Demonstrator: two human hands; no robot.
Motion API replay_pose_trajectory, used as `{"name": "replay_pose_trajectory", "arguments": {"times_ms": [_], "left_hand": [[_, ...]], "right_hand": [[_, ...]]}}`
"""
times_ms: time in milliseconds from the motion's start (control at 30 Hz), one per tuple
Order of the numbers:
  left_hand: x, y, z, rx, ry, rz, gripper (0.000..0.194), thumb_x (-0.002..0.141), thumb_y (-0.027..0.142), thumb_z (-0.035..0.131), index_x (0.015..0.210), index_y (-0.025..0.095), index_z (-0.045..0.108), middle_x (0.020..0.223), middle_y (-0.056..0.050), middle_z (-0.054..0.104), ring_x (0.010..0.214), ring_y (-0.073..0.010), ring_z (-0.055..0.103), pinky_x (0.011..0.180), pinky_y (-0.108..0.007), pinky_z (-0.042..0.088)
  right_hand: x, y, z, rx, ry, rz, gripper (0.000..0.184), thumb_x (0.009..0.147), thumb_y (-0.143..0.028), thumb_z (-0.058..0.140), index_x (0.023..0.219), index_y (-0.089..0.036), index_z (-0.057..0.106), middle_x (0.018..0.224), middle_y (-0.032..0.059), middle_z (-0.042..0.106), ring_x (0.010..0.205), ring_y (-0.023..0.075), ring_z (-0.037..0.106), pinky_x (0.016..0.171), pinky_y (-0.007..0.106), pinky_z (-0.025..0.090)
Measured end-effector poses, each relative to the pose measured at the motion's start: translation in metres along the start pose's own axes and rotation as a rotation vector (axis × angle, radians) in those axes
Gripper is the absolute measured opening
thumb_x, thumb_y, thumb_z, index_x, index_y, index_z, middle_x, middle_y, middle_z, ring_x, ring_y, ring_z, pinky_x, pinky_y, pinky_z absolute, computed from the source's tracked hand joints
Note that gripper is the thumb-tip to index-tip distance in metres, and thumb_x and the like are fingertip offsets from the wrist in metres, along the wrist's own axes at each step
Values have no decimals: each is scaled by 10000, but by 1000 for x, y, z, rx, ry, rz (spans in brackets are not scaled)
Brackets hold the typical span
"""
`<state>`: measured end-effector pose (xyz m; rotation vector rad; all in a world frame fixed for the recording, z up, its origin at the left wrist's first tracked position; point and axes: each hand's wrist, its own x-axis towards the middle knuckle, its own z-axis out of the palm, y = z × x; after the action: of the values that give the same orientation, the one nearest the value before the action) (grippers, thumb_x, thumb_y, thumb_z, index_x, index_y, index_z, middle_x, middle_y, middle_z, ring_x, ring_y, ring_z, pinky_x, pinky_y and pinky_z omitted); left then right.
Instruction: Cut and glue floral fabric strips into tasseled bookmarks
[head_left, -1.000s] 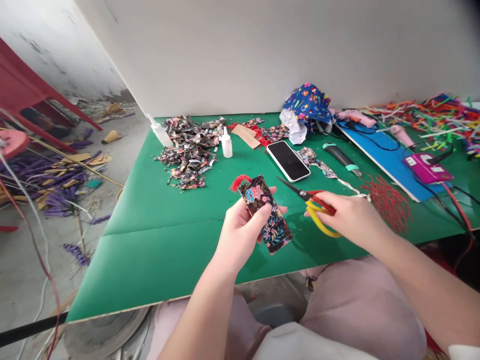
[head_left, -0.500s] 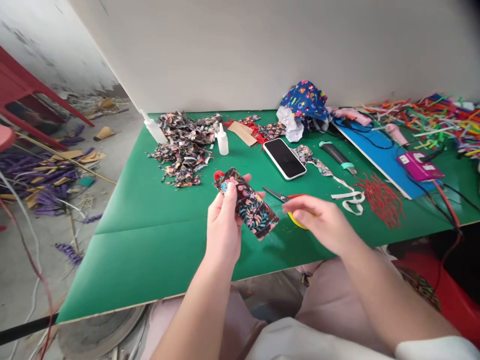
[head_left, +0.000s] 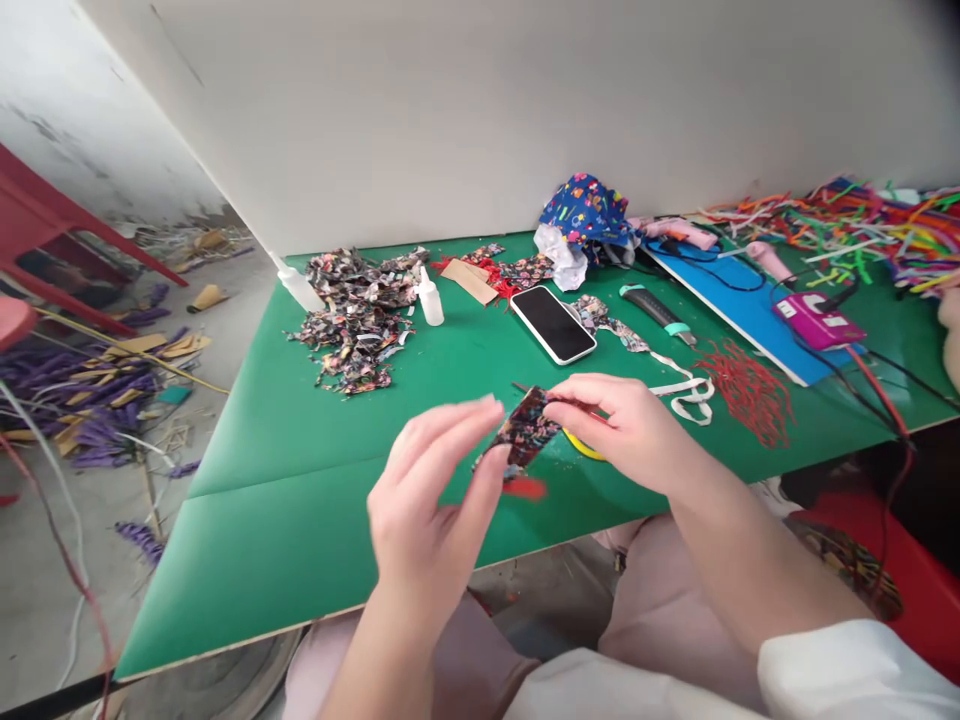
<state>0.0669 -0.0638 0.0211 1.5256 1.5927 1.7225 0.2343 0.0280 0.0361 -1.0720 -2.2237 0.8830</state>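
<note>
A flat strip of dark floral fabric [head_left: 527, 432] is held above the green table, with a blurred red tassel [head_left: 525, 488] at its lower end. My right hand [head_left: 626, 425] pinches the strip's upper right end between thumb and fingers. At the strip's left side is my left hand [head_left: 435, 480], its fingers stretched and parted from the thumb; the thumb tip touches or overlaps the lower part of the fabric. Scissors with a yellow handle [head_left: 583, 447] lie on the table, mostly hidden behind my right hand.
On the green table [head_left: 300, 540] are a heap of floral scraps [head_left: 360, 320], a small squeeze bottle [head_left: 430, 300], a phone [head_left: 553, 326], a cutter knife [head_left: 658, 312], red threads [head_left: 742, 392] and a blue board [head_left: 739, 310]. Cables trail from a magenta box [head_left: 819, 320].
The fabric strip has been turned, its red tassel swinging from upper left to the bottom. My right hand left the scissors and took the strip's end; my left fingers spread apart.
</note>
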Motion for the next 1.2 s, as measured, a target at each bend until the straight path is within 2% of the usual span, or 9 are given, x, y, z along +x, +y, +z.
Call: {"name": "replay_pose_trajectory", "arguments": {"times_ms": [67,133,200,300,467,600,800,1033,1200], "left_hand": [[1,-3,9,-83,-152,-145,356,751,232,678,1105,264,660,1006,-27,703,924,-186,639,757,-241,521],[2,-7,19,-202,-268,-299,294,785,270,648,1079,278,670,905,-1,723,769,-141,659,639,-194,529],[3,-9,28,-300,-256,-367,209,798,268,637,998,276,697,797,27,726,641,-95,644,563,-149,514],[0,-6,37,-397,-153,-371,190,784,225,657,960,280,702,800,53,734,648,-70,657,574,-104,510],[-4,-1,45,-328,-94,-312,228,778,183,657,984,274,696,835,54,745,694,-77,678,627,-101,525],[-6,-3,46,-197,-96,-257,239,788,190,641,1010,268,684,769,58,739,593,-69,652,552,-110,520],[-7,-7,48,-13,-103,-85,236,795,172,624,1014,243,671,793,48,737,566,-87,653,533,-152,537],[-5,-9,49,301,-33,258,196,795,129,619,968,209,665,870,28,746,674,-101,694,666,-148,544],[-2,-8,49,361,-30,318,135,817,141,596,930,182,657,839,10,748,653,-101,692,671,-150,542]], "right_hand": [[-3,-6,-3,-35,5,-71,225,870,-350,509,818,-185,652,751,1,645,634,95,559,549,203,402],[-6,-11,-5,-32,57,-143,182,859,-329,538,820,-189,647,732,-9,644,644,91,568,578,195,422],[-7,-11,-5,-19,141,-225,136,834,-309,585,853,-188,643,769,-5,659,687,95,593,629,196,457],[-9,-7,-5,-45,290,-337,169,820,-233,610,982,-192,634,864,7,684,742,96,623,690,202,501],[-12,3,3,-148,476,-501,226,799,-78,598,986,-190,656,933,48,686,854,108,649,758,209,545],[-14,8,7,-202,522,-550,240,780,-37,593,933,-209,659,1025,68,662,895,126,648,730,234,572],[-12,6,3,-249,617,-621,181,720,-62,669,778,-218,599,823,21,671,900,164,621,766,328,577],[-13,4,1,-215,560,-622,303,687,26,639,727,-232,486,756,-23,685,841,130,607,808,302,551],[-11,5,-1,-147,470,-567,289,715,10,581,801,-242,469,752,-31,660,809,127,592,844,351,530]]}}
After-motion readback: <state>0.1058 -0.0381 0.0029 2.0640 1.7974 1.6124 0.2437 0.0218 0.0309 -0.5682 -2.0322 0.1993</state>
